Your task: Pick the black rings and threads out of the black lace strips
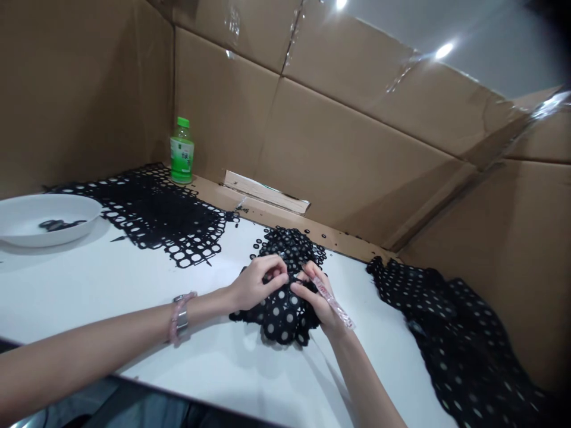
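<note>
My left hand (266, 276) is closed in a pinch at the upper edge of a crumpled black sheet (280, 318) dotted with pale round holes. My right hand (317, 297) grips the same sheet from the right, thumb toward the left hand. A slim strip or handle in clear plastic with red print (332, 302) lies across this hand; its far end is hidden by the fingers. Just behind both hands sits a heap of small black rings (292, 244), some scattered loose around it.
Black mesh scrap (196, 249) with large holes spreads at back left, beside a white bowl (53, 241) holding a few black pieces. A green bottle (182, 154) stands by the cardboard wall (357, 142). Another dotted black sheet (459, 333) drapes over the white table's (178, 368) right side.
</note>
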A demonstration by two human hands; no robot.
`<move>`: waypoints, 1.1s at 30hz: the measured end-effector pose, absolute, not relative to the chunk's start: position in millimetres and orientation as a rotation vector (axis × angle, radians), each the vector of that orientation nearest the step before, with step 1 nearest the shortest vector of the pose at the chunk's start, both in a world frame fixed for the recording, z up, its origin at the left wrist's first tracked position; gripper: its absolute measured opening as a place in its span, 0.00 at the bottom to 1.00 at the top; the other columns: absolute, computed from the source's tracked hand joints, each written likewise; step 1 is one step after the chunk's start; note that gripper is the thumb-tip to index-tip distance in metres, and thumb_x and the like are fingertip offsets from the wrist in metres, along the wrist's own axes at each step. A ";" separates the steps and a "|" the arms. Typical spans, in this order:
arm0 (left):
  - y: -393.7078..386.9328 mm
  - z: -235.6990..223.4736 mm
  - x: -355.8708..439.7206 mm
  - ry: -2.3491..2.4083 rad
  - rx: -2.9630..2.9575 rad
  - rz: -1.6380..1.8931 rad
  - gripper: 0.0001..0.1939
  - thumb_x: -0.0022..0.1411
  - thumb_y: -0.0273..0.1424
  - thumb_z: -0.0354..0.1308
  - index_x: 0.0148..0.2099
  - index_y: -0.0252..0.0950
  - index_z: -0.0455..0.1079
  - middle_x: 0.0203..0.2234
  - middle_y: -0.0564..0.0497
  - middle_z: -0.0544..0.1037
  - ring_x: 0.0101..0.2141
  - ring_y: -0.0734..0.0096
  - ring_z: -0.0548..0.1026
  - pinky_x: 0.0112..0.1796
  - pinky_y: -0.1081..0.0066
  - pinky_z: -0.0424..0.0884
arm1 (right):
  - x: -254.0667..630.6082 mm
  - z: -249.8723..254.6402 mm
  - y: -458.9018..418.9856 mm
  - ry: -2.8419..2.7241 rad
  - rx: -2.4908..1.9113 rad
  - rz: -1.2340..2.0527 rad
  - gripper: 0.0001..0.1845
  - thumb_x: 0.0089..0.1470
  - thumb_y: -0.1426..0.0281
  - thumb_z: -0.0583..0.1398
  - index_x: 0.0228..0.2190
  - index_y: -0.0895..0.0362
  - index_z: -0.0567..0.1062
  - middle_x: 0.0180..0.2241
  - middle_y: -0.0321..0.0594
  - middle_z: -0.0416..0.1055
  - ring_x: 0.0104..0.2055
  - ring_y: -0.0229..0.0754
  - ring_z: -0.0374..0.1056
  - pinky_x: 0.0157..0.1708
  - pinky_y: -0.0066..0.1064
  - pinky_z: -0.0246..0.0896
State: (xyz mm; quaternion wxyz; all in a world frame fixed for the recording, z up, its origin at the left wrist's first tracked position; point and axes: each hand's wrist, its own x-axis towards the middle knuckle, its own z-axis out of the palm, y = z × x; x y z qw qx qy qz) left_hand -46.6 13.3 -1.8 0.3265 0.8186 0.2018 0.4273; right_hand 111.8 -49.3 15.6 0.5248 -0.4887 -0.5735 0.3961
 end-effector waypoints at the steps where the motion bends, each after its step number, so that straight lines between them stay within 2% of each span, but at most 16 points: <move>1: 12.5 -1.8 -46.6 0.516 2.160 1.072 0.09 0.59 0.35 0.50 0.32 0.34 0.65 0.23 0.54 0.66 0.26 0.74 0.65 0.29 0.75 0.62 | 110.5 15.8 -49.5 -1.387 -1.163 0.926 0.23 0.39 0.65 0.65 0.23 0.53 0.53 0.21 0.28 0.59 0.25 0.35 0.55 0.29 0.28 0.51; 4: 10.7 -1.8 -45.1 0.514 2.195 0.996 0.12 0.57 0.38 0.53 0.34 0.33 0.68 0.24 0.53 0.68 0.26 0.74 0.66 0.29 0.75 0.62 | 107.5 14.5 -48.9 -1.408 -1.132 0.885 0.23 0.39 0.65 0.65 0.23 0.53 0.53 0.21 0.28 0.61 0.24 0.36 0.55 0.30 0.29 0.51; 8: 17.4 -4.6 -42.5 0.424 2.157 0.963 0.14 0.61 0.35 0.47 0.31 0.33 0.70 0.25 0.51 0.72 0.28 0.73 0.68 0.33 0.74 0.63 | 107.6 9.8 -47.3 -1.378 -1.084 0.870 0.21 0.42 0.68 0.63 0.23 0.53 0.52 0.21 0.29 0.58 0.25 0.36 0.52 0.29 0.29 0.49; 11: 37.1 -9.5 -44.8 0.555 1.888 0.988 0.16 0.60 0.37 0.47 0.27 0.32 0.68 0.20 0.52 0.69 0.23 0.75 0.67 0.28 0.75 0.63 | 108.9 10.0 -48.5 -1.283 -1.053 0.884 0.19 0.41 0.73 0.61 0.24 0.53 0.52 0.21 0.29 0.54 0.25 0.35 0.50 0.28 0.28 0.48; 16: 74.3 -16.7 -48.9 0.794 1.551 1.167 0.16 0.58 0.38 0.47 0.29 0.31 0.67 0.17 0.56 0.64 0.18 0.78 0.61 0.21 0.77 0.58 | 109.7 13.6 -51.0 -1.098 -0.886 1.133 0.15 0.36 0.78 0.55 0.24 0.54 0.51 0.20 0.29 0.51 0.22 0.35 0.45 0.23 0.27 0.42; 18: 78.0 -19.9 -43.7 0.793 1.676 1.132 0.15 0.58 0.37 0.47 0.32 0.32 0.69 0.20 0.54 0.68 0.21 0.76 0.65 0.25 0.76 0.62 | 109.2 12.7 -50.9 -1.093 -0.833 1.246 0.15 0.35 0.78 0.54 0.24 0.54 0.51 0.20 0.29 0.51 0.22 0.34 0.44 0.22 0.27 0.40; 21: 73.5 -25.0 -33.0 0.772 1.925 1.050 0.14 0.57 0.36 0.51 0.40 0.33 0.71 0.34 0.48 0.73 0.34 0.68 0.70 0.38 0.69 0.66 | 108.1 10.7 -50.9 -1.111 -0.809 1.313 0.16 0.35 0.77 0.55 0.24 0.54 0.51 0.20 0.29 0.52 0.21 0.34 0.43 0.22 0.27 0.38; 23: 67.6 -26.1 -30.2 0.735 2.048 1.053 0.16 0.56 0.35 0.53 0.45 0.34 0.70 0.42 0.44 0.70 0.43 0.63 0.67 0.47 0.64 0.62 | 107.8 10.6 -51.3 -1.127 -0.816 1.298 0.16 0.35 0.76 0.55 0.24 0.54 0.51 0.20 0.30 0.52 0.22 0.35 0.44 0.22 0.27 0.39; 25: 60.0 -24.1 -32.6 0.624 2.140 1.058 0.16 0.57 0.36 0.53 0.47 0.37 0.70 0.46 0.45 0.67 0.49 0.62 0.63 0.52 0.62 0.56 | 108.0 11.2 -51.7 -1.139 -0.836 1.268 0.16 0.35 0.74 0.56 0.24 0.54 0.51 0.20 0.30 0.53 0.22 0.35 0.45 0.23 0.27 0.41; 27: 50.9 -19.6 -37.5 0.427 2.177 0.993 0.13 0.60 0.35 0.50 0.44 0.38 0.71 0.45 0.47 0.69 0.49 0.64 0.63 0.52 0.64 0.55 | 108.6 11.5 -51.7 -1.155 -0.855 1.237 0.16 0.35 0.73 0.56 0.24 0.53 0.52 0.20 0.30 0.54 0.22 0.36 0.47 0.23 0.27 0.43; 29: 41.8 -14.8 -41.5 0.280 2.137 0.893 0.11 0.60 0.34 0.50 0.40 0.37 0.71 0.41 0.48 0.72 0.45 0.66 0.66 0.50 0.66 0.58 | 109.9 11.1 -51.4 -1.178 -0.854 1.217 0.16 0.36 0.72 0.57 0.24 0.53 0.52 0.20 0.30 0.54 0.23 0.36 0.48 0.25 0.28 0.45; 33: 31.9 -8.7 -42.9 0.272 1.993 0.815 0.08 0.58 0.33 0.52 0.35 0.34 0.68 0.32 0.52 0.72 0.37 0.69 0.69 0.42 0.71 0.62 | 114.8 11.6 -50.8 -1.230 -0.881 1.146 0.16 0.40 0.69 0.59 0.24 0.53 0.52 0.20 0.30 0.53 0.23 0.36 0.48 0.25 0.28 0.45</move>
